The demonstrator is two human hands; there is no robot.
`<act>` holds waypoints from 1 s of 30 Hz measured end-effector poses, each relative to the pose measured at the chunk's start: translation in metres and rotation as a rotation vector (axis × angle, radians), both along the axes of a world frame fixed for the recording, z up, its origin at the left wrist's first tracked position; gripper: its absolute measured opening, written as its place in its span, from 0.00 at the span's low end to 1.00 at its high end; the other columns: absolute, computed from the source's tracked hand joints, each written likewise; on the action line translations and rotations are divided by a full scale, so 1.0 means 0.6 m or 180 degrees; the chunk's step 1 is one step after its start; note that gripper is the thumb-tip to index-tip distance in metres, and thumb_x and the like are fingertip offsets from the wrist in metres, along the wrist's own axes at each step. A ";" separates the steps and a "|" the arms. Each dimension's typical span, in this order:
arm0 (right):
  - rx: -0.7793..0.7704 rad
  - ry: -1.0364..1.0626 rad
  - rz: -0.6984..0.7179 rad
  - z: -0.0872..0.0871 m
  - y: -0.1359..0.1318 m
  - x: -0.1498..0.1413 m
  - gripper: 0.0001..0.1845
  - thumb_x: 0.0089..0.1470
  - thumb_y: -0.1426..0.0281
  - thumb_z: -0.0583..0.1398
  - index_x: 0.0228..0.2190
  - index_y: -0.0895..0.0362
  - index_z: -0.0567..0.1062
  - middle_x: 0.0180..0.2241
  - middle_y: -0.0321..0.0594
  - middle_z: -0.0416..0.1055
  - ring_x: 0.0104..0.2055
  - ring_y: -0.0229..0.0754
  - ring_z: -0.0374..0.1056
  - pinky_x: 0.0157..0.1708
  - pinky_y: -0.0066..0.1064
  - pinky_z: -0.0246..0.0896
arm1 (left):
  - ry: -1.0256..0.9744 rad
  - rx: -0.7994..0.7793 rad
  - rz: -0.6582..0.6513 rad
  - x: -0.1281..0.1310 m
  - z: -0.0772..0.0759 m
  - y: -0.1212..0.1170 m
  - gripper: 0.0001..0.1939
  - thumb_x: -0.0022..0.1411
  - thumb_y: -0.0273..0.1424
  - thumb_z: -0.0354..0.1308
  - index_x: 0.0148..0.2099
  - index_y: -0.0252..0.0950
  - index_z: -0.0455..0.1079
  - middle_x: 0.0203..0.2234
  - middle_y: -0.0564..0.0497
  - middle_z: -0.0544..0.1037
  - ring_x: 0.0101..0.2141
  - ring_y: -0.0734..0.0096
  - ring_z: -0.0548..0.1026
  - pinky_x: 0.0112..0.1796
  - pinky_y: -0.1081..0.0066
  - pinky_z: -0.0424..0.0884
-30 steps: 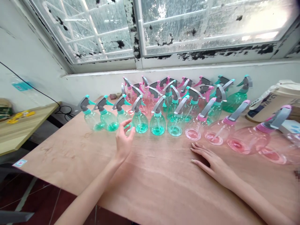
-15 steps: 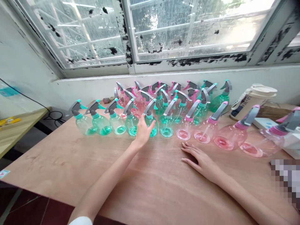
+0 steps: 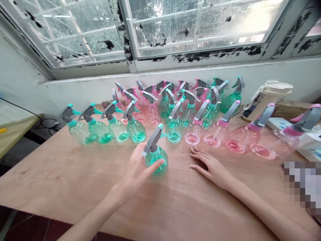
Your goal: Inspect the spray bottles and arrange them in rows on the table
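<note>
My left hand point(image 3: 140, 164) is wrapped round a green spray bottle point(image 3: 160, 162) with a grey trigger head, in front of the bottle row. My right hand point(image 3: 209, 165) lies on the wooden table point(image 3: 175, 207) with its fingers spread, holding nothing. Just beyond its fingertips stands a pink spray bottle point(image 3: 193, 132). Left of the gap in the front row are several green bottles, the nearest being a green spray bottle point(image 3: 135, 129). Right of the gap stands another green spray bottle point(image 3: 173, 130), followed by several pink ones.
Behind the front row, more pink and green spray bottles crowd toward the windowsill point(image 3: 82, 77). A beige lidded cup point(image 3: 265, 100) and white boxes point(image 3: 307, 142) stand at the right. At the far left is a second table point(image 3: 17, 132) with black cables point(image 3: 47, 124).
My left hand has drawn a green spray bottle out of the front row toward me, leaving a gap. My right hand stays in place on the table. The view has shifted slightly.
</note>
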State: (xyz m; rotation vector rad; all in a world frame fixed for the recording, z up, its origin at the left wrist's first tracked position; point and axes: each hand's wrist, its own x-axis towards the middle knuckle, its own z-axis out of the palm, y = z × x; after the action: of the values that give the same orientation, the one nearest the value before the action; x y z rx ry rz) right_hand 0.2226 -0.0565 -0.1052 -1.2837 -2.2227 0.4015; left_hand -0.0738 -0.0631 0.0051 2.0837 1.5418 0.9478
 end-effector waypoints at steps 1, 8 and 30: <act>-0.0006 -0.0001 0.0005 -0.001 0.000 0.000 0.23 0.62 0.57 0.56 0.55 0.52 0.71 0.62 0.45 0.64 0.66 0.54 0.57 0.64 0.56 0.53 | -0.0079 -0.0056 -0.0089 0.003 0.002 -0.007 0.23 0.58 0.40 0.64 0.54 0.42 0.66 0.46 0.46 0.75 0.46 0.56 0.75 0.48 0.56 0.71; -0.0014 0.0012 -0.0036 -0.003 0.000 0.001 0.24 0.62 0.56 0.57 0.56 0.51 0.70 0.62 0.45 0.65 0.66 0.55 0.57 0.64 0.56 0.53 | -0.0660 -0.0235 -0.0850 0.023 0.024 0.008 0.42 0.52 0.38 0.68 0.65 0.46 0.54 0.59 0.40 0.67 0.56 0.49 0.68 0.51 0.55 0.70; -0.0053 -0.0219 -0.0015 0.001 -0.004 0.000 0.23 0.64 0.58 0.55 0.57 0.53 0.68 0.64 0.45 0.62 0.67 0.52 0.55 0.64 0.55 0.54 | -0.0748 0.0397 -0.1176 0.070 0.004 0.069 0.14 0.58 0.30 0.57 0.48 0.38 0.68 0.30 0.53 0.74 0.27 0.71 0.73 0.37 0.67 0.73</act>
State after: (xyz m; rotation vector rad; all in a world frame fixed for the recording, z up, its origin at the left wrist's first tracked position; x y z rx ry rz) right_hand 0.2223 -0.0587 -0.1044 -1.3299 -2.2774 0.3801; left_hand -0.0319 -0.0219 0.0075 2.1483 0.9611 1.1188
